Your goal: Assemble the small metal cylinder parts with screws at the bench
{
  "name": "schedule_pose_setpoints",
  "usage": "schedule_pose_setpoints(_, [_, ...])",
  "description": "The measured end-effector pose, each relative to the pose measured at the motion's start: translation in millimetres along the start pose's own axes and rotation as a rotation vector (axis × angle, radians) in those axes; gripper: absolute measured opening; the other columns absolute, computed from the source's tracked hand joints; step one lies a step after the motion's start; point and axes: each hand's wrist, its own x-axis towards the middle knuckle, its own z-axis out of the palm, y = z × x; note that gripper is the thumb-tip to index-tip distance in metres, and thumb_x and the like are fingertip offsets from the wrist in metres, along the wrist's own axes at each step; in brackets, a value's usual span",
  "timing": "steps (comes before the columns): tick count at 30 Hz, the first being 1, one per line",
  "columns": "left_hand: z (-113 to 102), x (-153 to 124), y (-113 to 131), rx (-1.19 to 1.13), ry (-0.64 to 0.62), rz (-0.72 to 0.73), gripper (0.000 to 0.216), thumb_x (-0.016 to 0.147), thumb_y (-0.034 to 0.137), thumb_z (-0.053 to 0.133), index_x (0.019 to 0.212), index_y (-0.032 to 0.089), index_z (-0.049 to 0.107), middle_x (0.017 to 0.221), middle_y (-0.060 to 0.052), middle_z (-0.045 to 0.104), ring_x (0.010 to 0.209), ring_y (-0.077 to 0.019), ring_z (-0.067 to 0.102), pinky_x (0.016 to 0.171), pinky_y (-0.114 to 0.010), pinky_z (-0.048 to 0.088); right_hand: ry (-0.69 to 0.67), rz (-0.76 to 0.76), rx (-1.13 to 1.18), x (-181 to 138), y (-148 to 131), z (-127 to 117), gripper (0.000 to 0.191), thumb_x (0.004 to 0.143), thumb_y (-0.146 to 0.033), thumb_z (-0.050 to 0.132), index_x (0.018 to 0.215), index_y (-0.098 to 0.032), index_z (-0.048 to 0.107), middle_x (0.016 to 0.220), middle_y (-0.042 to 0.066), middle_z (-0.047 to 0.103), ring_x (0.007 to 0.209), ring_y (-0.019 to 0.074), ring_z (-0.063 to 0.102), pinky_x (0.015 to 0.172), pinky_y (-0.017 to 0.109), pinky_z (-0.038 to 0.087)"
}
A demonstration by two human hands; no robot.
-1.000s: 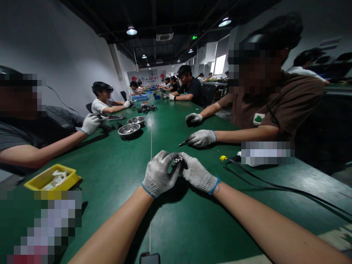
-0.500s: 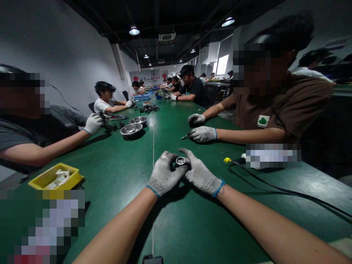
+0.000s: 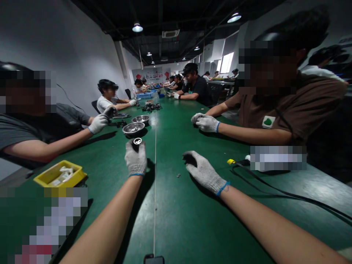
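Half a sec ago we had both gloved hands pressed together w/ the round metal part clamped btwn them, right in front of us. Now they've split. Our left hand (image 3: pixel 135 159) has reached forward over the green table (image 3: pixel 176 227), pinching the round metal part (image 3: pixel 137 140) at its fingertips, ring face up. Our right hand (image 3: pixel 202 170) has stayed back, palm down on the table, fingers loosely curled. There's a dark patch under thumb and index, and we can't tell if that's shadow or sth small held there.

Btwn the two hands, nearer the right one, small loose bits (image 3: pixel 178 175) lie on the table; they weren't on show a sec ago. Just beyond the left hand's fingertips sit two steel bowls (image 3: pixel 133 128), the nearer one close to the part but not touching it. Well out to the left of the left hand is a yellow tray (image 3: pixel 59 175) w/ pale pieces in it. Right of the right hand lies a yellow-tipped cable end (image 3: pixel 230 161), its black lead running off along the table. Past the right hand, a co-worker's gloved hands (image 3: pixel 206 123) are bunched together. Another co-worker's glove (image 3: pixel 98 123) is left of the bowls.

Our read: the two-handed work on the part is over for now. It's a one-hand hold, w/ the part out by the bowls and the right hand idle or nearly so.
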Motion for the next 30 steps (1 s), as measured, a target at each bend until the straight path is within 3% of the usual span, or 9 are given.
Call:
schedule_pose_setpoints(2, [-9.1,15.8,-14.2,0.107,0.051,0.000,0.027,0.090,0.034,0.068,0.113,0.021,0.064,0.110,-0.011,0.076,0.106,-0.0266,0.074,0.099,-0.041,0.056,-0.024,-0.027,-0.052,-0.4,0.3,0.1,0.037,0.077,-0.006,0.057,0.110,-0.019,0.067,0.108,0.010,0.076,0.100,0.0222,0.074,0.098,0.041,0.059])
schedule_pose_setpoints(5, [-18.3,29.8,-30.6,0.211,0.085,-0.119,0.024,0.087,0.031,0.071,0.107,0.019,0.067,0.105,-0.013,0.077,0.106,-0.0302,0.074,0.100,-0.046,0.056,-0.045,-0.062,-0.126,-1.9,-0.1,2.0,0.038,0.076,-0.003,0.057,0.108,-0.019,0.069,0.107,0.009,0.075,0.099,0.0222,0.074,0.096,0.040,0.060])
schedule_pose_setpoints(10, [-13.2,27.4,-33.8,0.112,0.127,-0.147,0.024,0.088,0.035,0.068,0.106,0.020,0.065,0.098,-0.009,0.077,0.098,-0.0265,0.075,0.095,-0.043,0.058,-0.069,-0.078,-0.205,-3.1,-4.1,4.3,0.033,0.079,-0.006,0.061,0.108,-0.019,0.071,0.108,0.009,0.076,0.101,0.0229,0.073,0.097,0.039,0.059])
schedule_pose_setpoints(13, [-0.2,9.2,-22.4,-0.002,-0.049,-0.088,0.026,0.092,0.040,0.061,0.107,0.019,0.065,0.088,-0.005,0.076,0.078,-0.0221,0.075,0.081,-0.036,0.061,-0.071,-0.057,-0.204,-3.1,-7.6,4.2,0.027,0.085,-0.014,0.063,0.110,-0.017,0.070,0.110,0.011,0.076,0.102,0.0237,0.074,0.097,0.040,0.059])
schedule_pose_setpoints(14, [4.6,0.8,-17.3,-0.082,-0.166,-0.051,0.028,0.093,0.041,0.060,0.108,0.019,0.064,0.090,-0.005,0.076,0.076,-0.0214,0.075,0.078,-0.035,0.060,-0.071,-0.051,-0.202,-3.2,-8.5,4.1,0.025,0.086,-0.016,0.063,0.111,-0.017,0.070,0.110,0.012,0.076,0.101,0.0240,0.074,0.096,0.040,0.059])
schedule_pose_setpoints(19, [21.0,-41.7,7.0,-0.271,-0.525,0.086,0.028,0.093,0.043,0.063,0.110,0.020,0.061,0.094,-0.006,0.076,0.084,-0.0213,0.074,0.079,-0.033,0.058,-0.058,-0.047,-0.195,-4.5,-9.5,5.6,0.024,0.087,-0.018,0.065,0.111,-0.017,0.070,0.112,0.012,0.076,0.105,0.0258,0.073,0.098,0.042,0.058])
schedule_pose_setpoints(23, [19.8,-57.4,16.7,-0.233,-0.634,0.140,0.024,0.090,0.036,0.065,0.109,0.021,0.062,0.095,-0.004,0.076,0.088,-0.0203,0.073,0.081,-0.031,0.057,-0.023,-0.034,-0.182,-4.2,-7.9,8.7,0.026,0.087,-0.018,0.066,0.113,-0.018,0.070,0.113,0.011,0.076,0.105,0.0257,0.073,0.099,0.042,0.058])
schedule_pose_setpoints(30, [14.4,-58.5,21.6,-0.149,-0.729,0.174,0.024,0.090,0.032,0.065,0.111,0.021,0.067,0.097,-0.003,0.079,0.088,-0.0203,0.075,0.082,-0.031,0.059,-0.034,-0.060,-0.232,-4.0,-7.1,15.4,0.036,0.086,-0.014,0.068,0.121,-0.017,0.067,0.116,0.012,0.074,0.109,0.0266,0.071,0.100,0.043,0.057])
